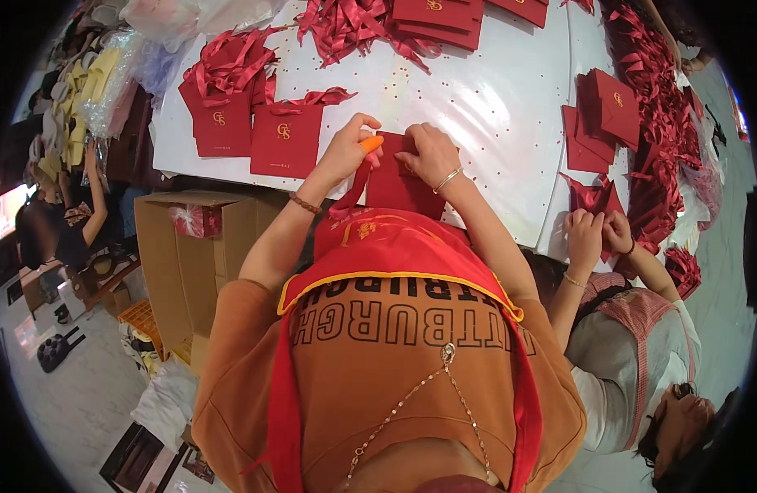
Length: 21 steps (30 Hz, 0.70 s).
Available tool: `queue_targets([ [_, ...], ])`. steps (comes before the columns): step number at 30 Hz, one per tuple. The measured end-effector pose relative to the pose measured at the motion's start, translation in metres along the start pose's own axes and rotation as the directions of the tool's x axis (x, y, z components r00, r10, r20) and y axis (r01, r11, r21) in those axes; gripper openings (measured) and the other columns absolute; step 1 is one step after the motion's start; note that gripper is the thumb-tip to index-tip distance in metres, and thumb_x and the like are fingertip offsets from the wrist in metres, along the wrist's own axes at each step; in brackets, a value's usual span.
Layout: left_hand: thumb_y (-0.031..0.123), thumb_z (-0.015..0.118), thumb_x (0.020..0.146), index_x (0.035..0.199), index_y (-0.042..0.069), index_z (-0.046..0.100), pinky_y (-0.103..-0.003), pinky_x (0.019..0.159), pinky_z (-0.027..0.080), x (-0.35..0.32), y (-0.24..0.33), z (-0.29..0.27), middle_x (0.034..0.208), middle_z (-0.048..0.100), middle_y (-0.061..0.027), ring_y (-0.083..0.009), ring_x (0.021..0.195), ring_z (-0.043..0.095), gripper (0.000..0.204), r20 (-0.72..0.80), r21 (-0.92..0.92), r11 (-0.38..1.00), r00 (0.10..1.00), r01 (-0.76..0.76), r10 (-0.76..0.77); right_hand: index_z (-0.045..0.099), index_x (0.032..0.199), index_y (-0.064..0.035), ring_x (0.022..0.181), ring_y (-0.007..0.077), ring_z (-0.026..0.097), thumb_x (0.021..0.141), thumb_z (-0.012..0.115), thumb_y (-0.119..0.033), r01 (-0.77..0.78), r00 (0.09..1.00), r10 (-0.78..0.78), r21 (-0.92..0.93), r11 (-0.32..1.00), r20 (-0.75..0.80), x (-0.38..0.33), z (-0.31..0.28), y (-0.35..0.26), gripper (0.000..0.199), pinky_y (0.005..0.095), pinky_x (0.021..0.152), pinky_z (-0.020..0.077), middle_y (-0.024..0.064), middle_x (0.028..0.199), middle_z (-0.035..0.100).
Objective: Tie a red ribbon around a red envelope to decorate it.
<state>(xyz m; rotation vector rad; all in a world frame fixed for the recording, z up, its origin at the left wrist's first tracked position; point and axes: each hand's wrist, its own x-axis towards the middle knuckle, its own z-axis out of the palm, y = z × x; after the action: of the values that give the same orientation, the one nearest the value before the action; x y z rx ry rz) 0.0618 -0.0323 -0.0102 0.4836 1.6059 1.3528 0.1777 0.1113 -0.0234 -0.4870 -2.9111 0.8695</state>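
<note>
Table: we count one white-covered table (pixel 485 103); its near edge runs just in front of our apron (pixel 395 246), and a broad dotted stretch of white leads from our right hand (pixel 434 158) toward the far right.
Ribbon heaps: three, one far side, one at left, and the longest, a red ribbon heap (pixel 653 152), along the right edge.
Carton: one open cardboard carton (pixel 177 283), below the table's left edge.
Stacks: three of flat red card, at far centre, far right and a right-hand stack (pixel 612 111); we cannot count every layer.
Left bags: two gold emblems show on the ribboned bags (pixel 285 144), with a narrow white strip between them and our left hand (pixel 343 150).
Work: one dark red paper bag (pixel 395 189), between our hands, its lower end at the near edge.
Our hands: two; the left is pinched narrow on one ribbon (pixel 359 182), the right has bent fingers on the bag's upper right, whether gripping or pressing we cannot tell.
Co-worker's hands: two (pixel 586 232), together on one red piece (pixel 597 197).
Finger cover: one, orange (pixel 371 144), on our left hand.
Dots: red, too many to count.
</note>
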Motion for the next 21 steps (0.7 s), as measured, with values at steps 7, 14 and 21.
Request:
queue_targets([
  [7,0.006,0.054,0.082,0.087,0.000,0.056,-0.022,0.049,0.043,0.005,-0.016,0.009,0.066,0.058,-0.0070,-0.0100,0.055,0.055,0.008,-0.128,0.313,0.950,0.990,-0.011,0.053,0.062,0.095,-0.0094,0.082,0.0263,0.061,0.072,0.064,-0.027,-0.208,0.952,0.128,0.281,0.937,0.278,0.011,-0.004,0.019,0.030,0.0352,0.072,0.0473,0.0114,0.088,0.064],
  [14,0.006,0.058,0.076,0.082,0.000,0.060,-0.025,0.051,0.043,0.007,-0.011,0.026,0.063,0.060,-0.0081,-0.0115,0.055,0.055,0.009,-0.120,0.582,0.796,0.951,-0.166,0.286,0.062,0.101,-0.0149,0.081,0.0262,0.061,0.073,0.062,-0.030,-0.205,0.940,0.129,0.219,0.954,0.315,0.009,-0.010,0.016,0.032,0.0357,0.072,0.0467,0.0092,0.088,0.064],
  [21,0.006,0.058,0.076,0.081,0.000,0.060,-0.026,0.053,0.044,0.007,-0.008,0.031,0.066,0.061,-0.0097,-0.0133,0.056,0.057,0.009,-0.093,0.675,0.700,0.914,-0.234,0.395,0.061,0.102,-0.0183,0.081,0.0265,0.060,0.074,0.061,-0.028,-0.236,0.942,0.161,0.241,0.941,0.293,0.006,-0.010,0.014,0.030,0.0364,0.071,0.0463,0.0085,0.086,0.064],
])
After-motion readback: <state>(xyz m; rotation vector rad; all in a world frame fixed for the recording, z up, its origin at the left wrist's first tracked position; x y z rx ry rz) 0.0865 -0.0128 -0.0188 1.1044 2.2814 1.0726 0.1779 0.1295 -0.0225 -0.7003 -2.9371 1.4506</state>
